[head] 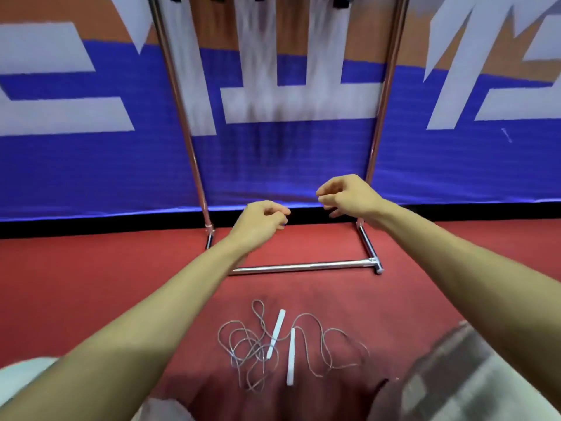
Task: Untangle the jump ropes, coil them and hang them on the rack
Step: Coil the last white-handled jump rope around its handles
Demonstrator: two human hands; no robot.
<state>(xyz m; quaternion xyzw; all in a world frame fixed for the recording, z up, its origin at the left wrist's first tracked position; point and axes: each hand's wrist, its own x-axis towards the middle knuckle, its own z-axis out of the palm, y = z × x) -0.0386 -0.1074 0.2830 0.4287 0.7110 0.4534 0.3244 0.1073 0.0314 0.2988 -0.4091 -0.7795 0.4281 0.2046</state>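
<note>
Before the rack (303, 266), left hand (261, 220) and right hand (349, 196) hover, fingers loosely curled, empty; tangled rope (290, 357) below, probably next up.

The top of the rack (179, 95) is cut off by the top edge, and so are the black bits (341, 0) up there. The left arm (170, 299) hides the left end of the rack's bottom bar. The left hand (261, 221) and right hand (349, 196) have curled fingers, but it is too blurry to tell if they pinch anything. The rope tangle (252, 347) is too thin to count its ropes. A blurry grey shape (455, 375) is cut off at the bottom right corner.
</note>
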